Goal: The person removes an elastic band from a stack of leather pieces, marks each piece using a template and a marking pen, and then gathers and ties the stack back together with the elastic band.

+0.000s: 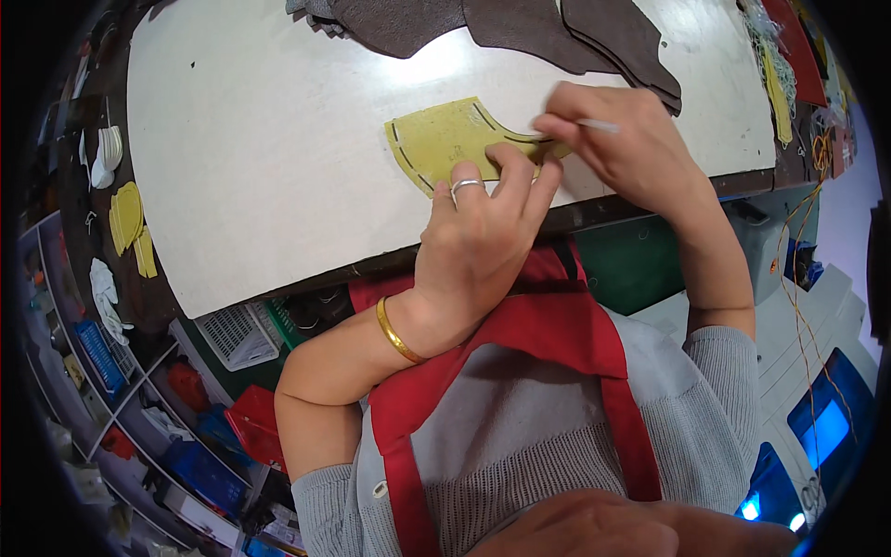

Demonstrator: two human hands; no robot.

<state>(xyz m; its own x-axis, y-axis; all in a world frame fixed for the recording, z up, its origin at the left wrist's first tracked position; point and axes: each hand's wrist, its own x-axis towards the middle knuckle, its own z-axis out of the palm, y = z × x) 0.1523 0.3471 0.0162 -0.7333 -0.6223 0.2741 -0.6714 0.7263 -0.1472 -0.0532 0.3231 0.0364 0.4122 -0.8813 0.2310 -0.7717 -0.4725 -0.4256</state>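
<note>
A yellow pattern template (436,139) with narrow dark slots near its edges lies on the white tabletop in front of me. My left hand (487,200) rests on its near edge, fingertips spread and pressing it down. This hand wears a silver ring. At the template's narrow right end, my right hand (617,135) is closed around a thin pale pen-like stick (599,125). The tip of the stick is hidden by my fingers, and slight motion blurs that hand. Whether a piece lies beneath the template I cannot tell.
Dark brown cut leather pieces (520,32) lie overlapping at the far edge of the white work board (269,139). More yellow templates (127,218) sit at the left edge. Cords and tangled threads (770,56) are at the right. A shelf with bins (102,362) stands lower left.
</note>
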